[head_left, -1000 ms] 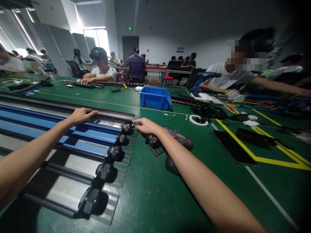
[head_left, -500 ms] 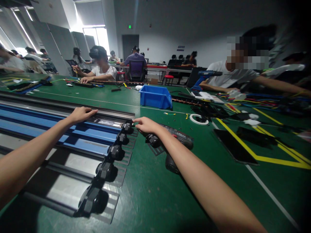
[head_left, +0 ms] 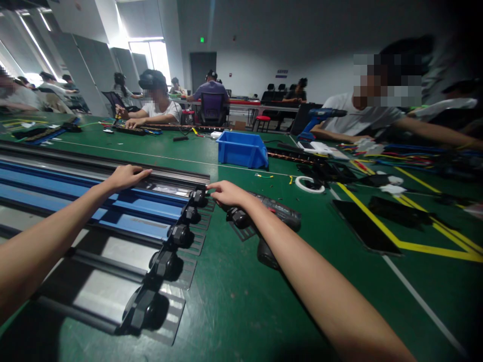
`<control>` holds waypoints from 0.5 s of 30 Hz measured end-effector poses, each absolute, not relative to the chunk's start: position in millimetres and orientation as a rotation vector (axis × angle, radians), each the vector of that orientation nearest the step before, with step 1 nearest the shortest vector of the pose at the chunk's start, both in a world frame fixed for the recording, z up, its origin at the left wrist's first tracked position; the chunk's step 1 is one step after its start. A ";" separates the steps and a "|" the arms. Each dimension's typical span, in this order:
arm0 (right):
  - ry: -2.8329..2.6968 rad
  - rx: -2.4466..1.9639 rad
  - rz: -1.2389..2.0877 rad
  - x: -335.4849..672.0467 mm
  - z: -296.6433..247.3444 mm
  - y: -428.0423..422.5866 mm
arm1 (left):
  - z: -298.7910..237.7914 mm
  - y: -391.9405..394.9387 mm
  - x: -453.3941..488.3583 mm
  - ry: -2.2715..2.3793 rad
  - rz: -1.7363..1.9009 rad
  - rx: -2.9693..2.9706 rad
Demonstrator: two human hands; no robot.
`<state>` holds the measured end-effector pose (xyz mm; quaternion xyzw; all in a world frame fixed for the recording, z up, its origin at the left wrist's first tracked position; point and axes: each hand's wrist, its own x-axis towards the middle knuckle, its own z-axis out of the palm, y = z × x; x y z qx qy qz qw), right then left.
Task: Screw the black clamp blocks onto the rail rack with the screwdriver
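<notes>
"Green tabletop (head_left: 222, 311) before me, with six o'clock at my body. Ask away."

"What stands around your hands, and in the way?"

"Long rails (head_left: 169, 176) stretch from nine o'clock to twelve. Beneath my right forearm lies a black power drill (head_left: 287, 215), toward one o'clock, partly covered by my arm. Beyond it is a white ring (head_left: 299, 184); at two o'clock, a flat black panel (head_left: 366, 226). Co-workers sit at eleven and one."

"And the hands?"

"At eleven, my left hand (head_left: 126, 178) lies over the farthest rail, fingers loosely bent; I can't tell whether it grips. At twelve, my right hand (head_left: 224, 193) has its index finger out to that rail's end, the others curled. Whether it holds anything, I can't tell."

"Counts?"

"Five black end caps (head_left: 179, 235) in a row along the rail ends, and a sixth cap (head_left: 238, 218) apart, beside the drill. Two blue-faced rails. Two drills, counting a blue drill (head_left: 315, 120) far off at one."

"Containers?"

"One blue bin (head_left: 239, 157), at twelve, beyond my right hand. Its floor is hidden from me."
</notes>
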<state>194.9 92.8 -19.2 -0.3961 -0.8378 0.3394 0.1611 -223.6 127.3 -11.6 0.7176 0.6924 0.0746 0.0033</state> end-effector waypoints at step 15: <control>-2.396 -1.124 0.955 195.0 -21.0 94.4 | -10.8 125.2 -222.6 2.159 0.251 2.283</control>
